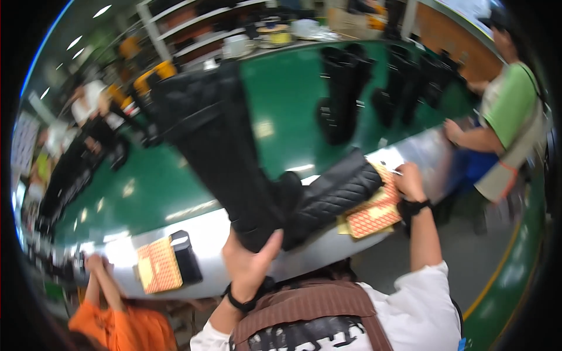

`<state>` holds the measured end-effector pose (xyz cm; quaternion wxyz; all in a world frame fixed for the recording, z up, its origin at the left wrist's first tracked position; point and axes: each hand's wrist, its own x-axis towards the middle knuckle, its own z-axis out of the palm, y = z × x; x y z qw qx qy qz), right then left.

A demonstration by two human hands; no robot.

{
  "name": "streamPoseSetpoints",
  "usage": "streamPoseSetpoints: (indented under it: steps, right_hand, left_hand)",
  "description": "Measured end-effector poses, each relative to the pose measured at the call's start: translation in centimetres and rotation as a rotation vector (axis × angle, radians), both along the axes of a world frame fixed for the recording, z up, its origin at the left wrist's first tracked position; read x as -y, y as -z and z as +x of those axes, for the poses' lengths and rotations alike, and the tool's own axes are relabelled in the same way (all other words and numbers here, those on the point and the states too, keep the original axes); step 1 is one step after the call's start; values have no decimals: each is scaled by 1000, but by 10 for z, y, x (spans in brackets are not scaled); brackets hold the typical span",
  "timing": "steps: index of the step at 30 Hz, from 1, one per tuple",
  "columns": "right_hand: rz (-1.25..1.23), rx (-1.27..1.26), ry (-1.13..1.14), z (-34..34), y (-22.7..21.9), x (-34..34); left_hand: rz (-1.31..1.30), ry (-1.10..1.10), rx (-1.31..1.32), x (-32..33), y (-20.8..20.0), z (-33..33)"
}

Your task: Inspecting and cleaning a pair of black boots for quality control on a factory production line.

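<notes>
My left hand (249,260) is closed around the lower part of a tall black boot (219,140), its shaft tilted up and to the left. Beside it a second black boot (339,184) lies on its side, a quilted shaft pointing right. My right hand (411,182) has its fingers drawn together at the edge of a stack of yellow-and-red patterned sheets (374,213). A small pale bit shows at its fingertips, too blurred to name.
Green worktable (281,88) with a metal edge strip (316,251). Another patterned stack (159,266) lies beside a black object (186,257). Upright black boots (345,93) stand at the far side. Co-workers in orange (126,324) and green (515,105) flank me.
</notes>
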<state>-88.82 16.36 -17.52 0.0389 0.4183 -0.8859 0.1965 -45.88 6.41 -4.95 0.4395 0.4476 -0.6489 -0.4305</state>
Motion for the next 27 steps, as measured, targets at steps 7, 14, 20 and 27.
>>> streamPoseSetpoints:
  steps: [7,14,20,27]
  right_hand:
    - [-192,211,-21,-41,36,-1]
    - [-792,58,-162,48,-86,12]
    - [-684,344,-701,183,-196,40]
    - [-564,58,-1035,243,-232,93]
  left_hand:
    - [-46,-5,-55,15,-2,5]
    - [-61,78,-182,18,-12,12]
    - [-96,145,-174,11,-24,8]
    - [-48,155,-134,2,-35,13]
